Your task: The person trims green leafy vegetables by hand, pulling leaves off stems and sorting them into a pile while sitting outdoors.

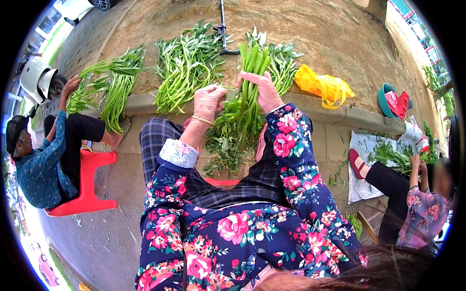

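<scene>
My right hand is closed around a bunch of water spinach, its pale cut stems pointing up and its leaves hanging down between my knees. To the left of the bunch, my left hand is curled with its fingers pressed together; whatever it pinches is too small to make out. Loose leaves and trimmings lie on the ground between my legs. Just beyond my hands, a large heap of water spinach rests on the kerb and dirt, with a smaller heap behind my right hand.
A yellow bag lies on the kerb at right, near a teal basin. A walking stick lies beyond. At left a person on a red stool handles greens; at right another works over a white sheet.
</scene>
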Demonstrator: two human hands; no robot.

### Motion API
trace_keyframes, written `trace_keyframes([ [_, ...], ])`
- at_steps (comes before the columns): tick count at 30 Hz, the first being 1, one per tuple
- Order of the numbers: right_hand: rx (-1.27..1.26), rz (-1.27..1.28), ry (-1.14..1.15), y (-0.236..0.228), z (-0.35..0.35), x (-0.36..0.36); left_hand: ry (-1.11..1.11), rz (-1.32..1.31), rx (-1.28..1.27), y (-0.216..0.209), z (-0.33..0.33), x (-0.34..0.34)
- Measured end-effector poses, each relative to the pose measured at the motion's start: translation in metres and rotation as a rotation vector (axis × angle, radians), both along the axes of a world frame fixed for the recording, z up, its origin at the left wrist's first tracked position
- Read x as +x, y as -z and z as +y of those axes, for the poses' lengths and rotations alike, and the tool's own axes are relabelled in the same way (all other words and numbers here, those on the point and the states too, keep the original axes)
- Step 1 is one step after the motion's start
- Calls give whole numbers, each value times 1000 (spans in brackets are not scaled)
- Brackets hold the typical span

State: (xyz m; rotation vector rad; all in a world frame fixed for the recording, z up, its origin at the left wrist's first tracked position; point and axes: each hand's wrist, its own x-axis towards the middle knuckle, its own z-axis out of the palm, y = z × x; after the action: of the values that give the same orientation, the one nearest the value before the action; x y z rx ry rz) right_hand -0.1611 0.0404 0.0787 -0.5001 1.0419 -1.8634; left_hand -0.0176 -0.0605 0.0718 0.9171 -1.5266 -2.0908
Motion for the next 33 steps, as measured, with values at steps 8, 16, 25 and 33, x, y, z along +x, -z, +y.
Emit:
trace_keyframes([
  [8, -74, -59, 7, 4, 0, -4, 618, -48, -222, 2, -16, 22],
  [16, 4, 16, -20, 1, 1, -3, 315, -77, -620, -5, -8, 12],
  [25, -4, 11, 32, 0, -2, 2, 135, -68, -807, -2, 13, -13],
  [33, -4, 131, 19, 1, -2, 1, 100, -87, -966, -2, 13, -17],
])
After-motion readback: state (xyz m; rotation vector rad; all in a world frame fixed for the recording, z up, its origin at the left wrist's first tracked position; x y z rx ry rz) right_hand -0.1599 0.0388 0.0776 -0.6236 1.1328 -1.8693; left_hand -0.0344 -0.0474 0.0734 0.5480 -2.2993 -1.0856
